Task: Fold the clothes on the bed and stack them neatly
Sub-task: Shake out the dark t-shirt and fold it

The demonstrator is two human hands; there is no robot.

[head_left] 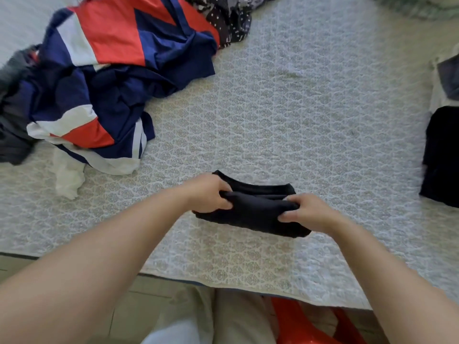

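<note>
Both forearms reach forward over the bed [310, 108]'s near edge. Left hand [208, 193] and right hand [306, 213] pinch opposite ends of a small black garment [255, 212], folded, lying left-to-right on the quilt.

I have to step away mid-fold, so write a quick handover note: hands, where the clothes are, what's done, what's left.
Left hand and right hand: each has a grip on one end of the small black garment, partly folded, lying on the bed cover near its front edge.
Done: a dark folded piece lies at the right edge, with another behind it.
Left: finish this fold, then stack it. The red, white and navy pile at the left, the patterned dark garment behind it and the white cloth are still unfolded.
</note>
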